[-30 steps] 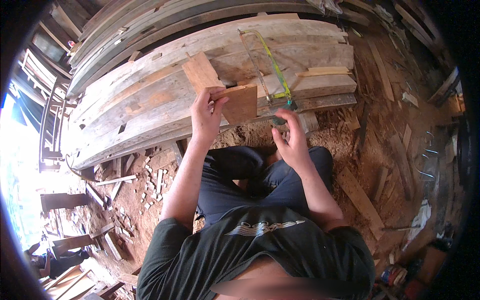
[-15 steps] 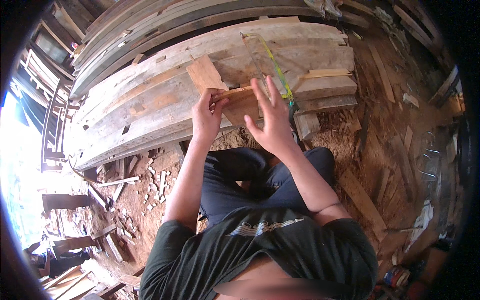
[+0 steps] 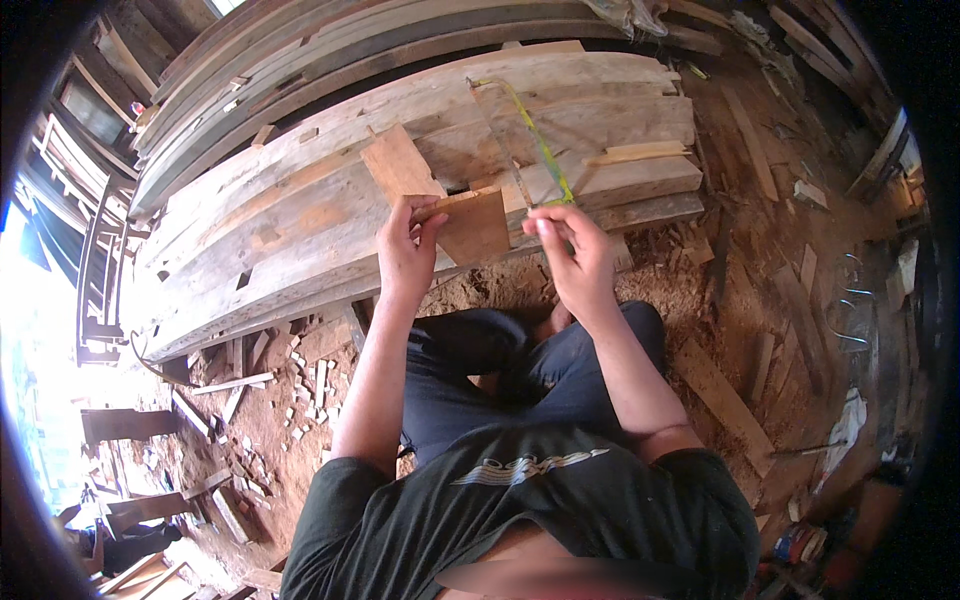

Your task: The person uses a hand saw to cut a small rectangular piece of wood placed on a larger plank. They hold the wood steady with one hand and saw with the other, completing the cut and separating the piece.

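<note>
My left hand is closed on the left end of a small flat wooden board, which is tilted over the near edge of the plank stack. My right hand is just right of this board, thumb and fingers pinched together; whatever is between them, if anything, is too small to make out. Right behind it lies a yellow-green bow-framed hand saw on the planks, its near end partly covered by the hand. Another flat wooden piece rests on the planks behind my left hand.
The thick planks form a wide low surface before me, with more long boards stacked behind. A thin wooden strip lies at their right end. Offcuts and sawdust cover the ground, with a loose board at right.
My right hand has gone from spread fingers to a pinch and moved slightly right and toward me. The held board has turned, showing more of its broad face.
</note>
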{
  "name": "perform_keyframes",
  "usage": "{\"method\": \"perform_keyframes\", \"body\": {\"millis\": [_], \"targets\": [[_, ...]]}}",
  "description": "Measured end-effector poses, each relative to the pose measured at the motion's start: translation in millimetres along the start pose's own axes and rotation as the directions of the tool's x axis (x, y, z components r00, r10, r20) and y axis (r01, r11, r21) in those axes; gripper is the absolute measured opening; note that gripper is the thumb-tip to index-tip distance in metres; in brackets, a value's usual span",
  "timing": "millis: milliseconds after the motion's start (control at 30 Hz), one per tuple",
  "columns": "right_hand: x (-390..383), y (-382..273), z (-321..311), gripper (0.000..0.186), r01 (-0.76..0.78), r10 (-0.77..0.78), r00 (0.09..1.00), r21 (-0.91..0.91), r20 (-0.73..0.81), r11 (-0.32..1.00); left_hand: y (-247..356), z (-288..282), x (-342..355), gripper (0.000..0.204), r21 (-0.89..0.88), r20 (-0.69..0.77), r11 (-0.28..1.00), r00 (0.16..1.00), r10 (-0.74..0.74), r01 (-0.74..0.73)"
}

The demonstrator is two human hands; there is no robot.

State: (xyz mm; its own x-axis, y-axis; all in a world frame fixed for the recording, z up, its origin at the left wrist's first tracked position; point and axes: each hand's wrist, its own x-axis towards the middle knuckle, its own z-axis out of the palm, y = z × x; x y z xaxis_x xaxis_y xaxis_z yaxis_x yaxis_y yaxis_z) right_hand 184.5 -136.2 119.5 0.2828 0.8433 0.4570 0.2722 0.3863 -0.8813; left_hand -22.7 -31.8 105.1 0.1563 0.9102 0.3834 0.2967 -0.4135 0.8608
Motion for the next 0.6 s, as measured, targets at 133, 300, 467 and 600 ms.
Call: {"method": "perform_keyframes", "body": {"millis": [133,300,467,600], "targets": [[32.6,0.5,21.1,0.01,0.201,-0.198,0.98,-0.171,0.031,0.965,3.2,-1.7,-4.0,0.022,0.021,0.033,1.0,0.999,-0.004,0.003],[29.2,1.8,31.4,0.013,-0.006,-0.013,0.999,0.433,0.039,0.901,1.4,-1.6,-6.7,0.023,-0.008,0.022,1.0,1.0,0.0,0.0],[11.7,-6.1,6.8,0.016,-0.478,0.352,0.877,0.661,0.326,0.578,0.5,3.4,-8.6,0.025,-0.045,-0.014,0.999,1.0,-0.023,0.022],[16.2,-6.8,8.9,0.015,-0.234,0.23,0.971,0.067,0.062,0.97,1.3,5.1,-7.1,0.025,-0.055,-0.024,0.998,1.0,0.002,-0.003]]}}
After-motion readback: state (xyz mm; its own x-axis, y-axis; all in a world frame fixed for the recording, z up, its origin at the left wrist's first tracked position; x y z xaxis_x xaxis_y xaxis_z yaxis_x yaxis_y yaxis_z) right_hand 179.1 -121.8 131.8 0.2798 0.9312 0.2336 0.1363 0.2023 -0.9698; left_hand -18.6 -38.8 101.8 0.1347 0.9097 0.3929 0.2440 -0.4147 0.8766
